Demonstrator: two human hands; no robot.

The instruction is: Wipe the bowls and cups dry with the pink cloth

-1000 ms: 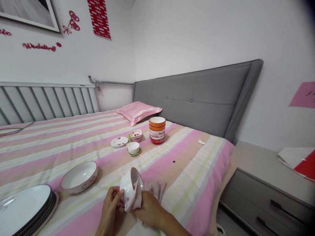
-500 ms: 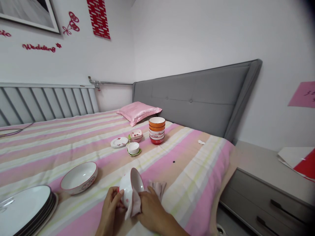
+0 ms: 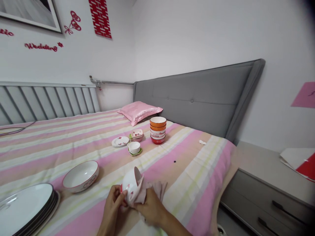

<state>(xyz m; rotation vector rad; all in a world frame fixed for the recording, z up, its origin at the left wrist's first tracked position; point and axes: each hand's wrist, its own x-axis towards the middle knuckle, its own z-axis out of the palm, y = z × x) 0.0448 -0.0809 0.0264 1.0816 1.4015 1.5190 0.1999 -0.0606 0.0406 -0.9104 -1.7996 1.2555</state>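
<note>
A white bowl with small red prints is tilted on its side above the bed, its opening turned to the right. My left hand grips its base side, thumb on the outer wall. My right hand is closed on a pale pink cloth, pressing it around the bowl's near rim. More of the cloth bunches out beyond my right hand. Part of the bowl's inside is covered by the cloth and fingers.
On the striped bedspread stand a large bowl, a stack of big plates, small plates, small dishes, white cups or bowls and stacked bowls. A pink pillow lies behind. A nightstand is at right.
My right hand and the cloth have shifted over the bowl's rim, so the cloth now covers more of the opening. The bowl has turned slightly in my left hand.
</note>
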